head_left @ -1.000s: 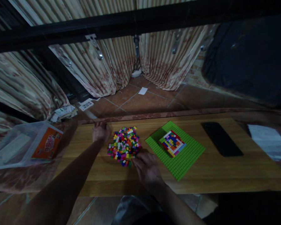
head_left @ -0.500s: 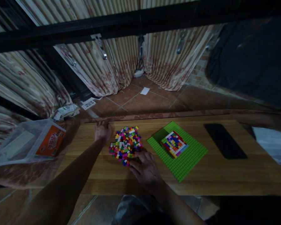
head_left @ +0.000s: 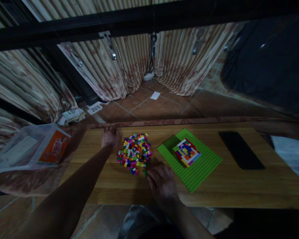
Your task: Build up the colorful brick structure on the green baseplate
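Note:
Green building brick shows at the fingertips of my right hand, whose thumb and index finger are closed on it just above the table. Close to those fingers lies a heap of small, many-coloured building bricks. My left hand rests on the far left part of the table, left of the heap, thumb apart and other fingers bent downward, with nothing visible in it. To the right of my right hand is a green baseplate, bearing a block of coloured bricks with a partly white border.
The wooden table also carries a black phone-like slab on the right. A clear plastic box with an orange label stands at the left. Striped curtains hang beyond the tiled floor, and white paper lies at the right.
My right hand has drawn back from the heap, slightly right and toward me, and a green brick now shows at its fingertips. My left hand stays in place.

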`<state>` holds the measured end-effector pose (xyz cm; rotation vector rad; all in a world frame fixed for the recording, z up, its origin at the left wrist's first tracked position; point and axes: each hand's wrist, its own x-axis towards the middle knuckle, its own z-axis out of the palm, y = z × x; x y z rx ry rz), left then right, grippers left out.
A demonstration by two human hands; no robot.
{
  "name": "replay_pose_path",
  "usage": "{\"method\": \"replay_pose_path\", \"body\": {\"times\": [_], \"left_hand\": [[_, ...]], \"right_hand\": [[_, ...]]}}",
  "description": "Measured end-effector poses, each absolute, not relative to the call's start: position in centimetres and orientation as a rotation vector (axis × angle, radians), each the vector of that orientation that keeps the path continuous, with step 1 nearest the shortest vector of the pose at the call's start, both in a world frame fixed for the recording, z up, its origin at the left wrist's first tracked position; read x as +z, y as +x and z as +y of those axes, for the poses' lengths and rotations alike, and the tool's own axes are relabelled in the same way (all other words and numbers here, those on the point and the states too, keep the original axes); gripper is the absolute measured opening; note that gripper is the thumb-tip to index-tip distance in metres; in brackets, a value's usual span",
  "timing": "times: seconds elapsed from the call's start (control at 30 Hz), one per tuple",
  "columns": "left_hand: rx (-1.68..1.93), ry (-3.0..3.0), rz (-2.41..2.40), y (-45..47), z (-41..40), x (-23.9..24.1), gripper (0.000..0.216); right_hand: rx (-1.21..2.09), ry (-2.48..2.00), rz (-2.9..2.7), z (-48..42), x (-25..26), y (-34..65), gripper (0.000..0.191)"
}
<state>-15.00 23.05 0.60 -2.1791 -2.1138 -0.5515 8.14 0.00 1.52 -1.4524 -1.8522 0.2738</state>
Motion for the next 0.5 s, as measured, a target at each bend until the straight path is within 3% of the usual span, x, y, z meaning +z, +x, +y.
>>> {"method": "replay_pose_path", "body": {"times": [0.5], "left_hand": [[-0.576, -2.195, -2.106, -15.1, 23.2, 0.5, 0.031]], "right_hand": [[0.028, -1.566, -2.004, 1.0, -0.1, 6.2, 0.006]]}}
